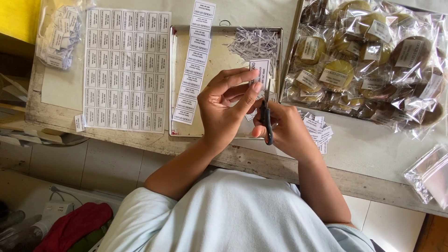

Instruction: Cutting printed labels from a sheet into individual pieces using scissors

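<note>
I am looking straight down at my two hands working over a worn desk (373,149). My left hand (224,105) is pinching a narrow strip of printed labels (260,70) between thumb and fingers (252,91), the other fingers curling loosely above it, and the strip is standing up over the near right part of a shallow metal tray (224,58). My right hand (287,128) is closing around black-handled scissors (266,121), fingers wrapped through the handles, with the blades reaching up toward the strip; I cannot tell how far the blades are parted. A longer label strip (192,65) is lying lengthwise in the tray, and a heap of thin paper trimmings (255,43) is sitting in its far right corner. Left of the tray, a full uncut label sheet (126,70) is lying flat. Just beside my right hand, cut labels (319,130) are piling up on the desk. Beyond them, bagged round cookies (373,60) in clear wrappers are lying heaped together, each showing a white label.
</note>
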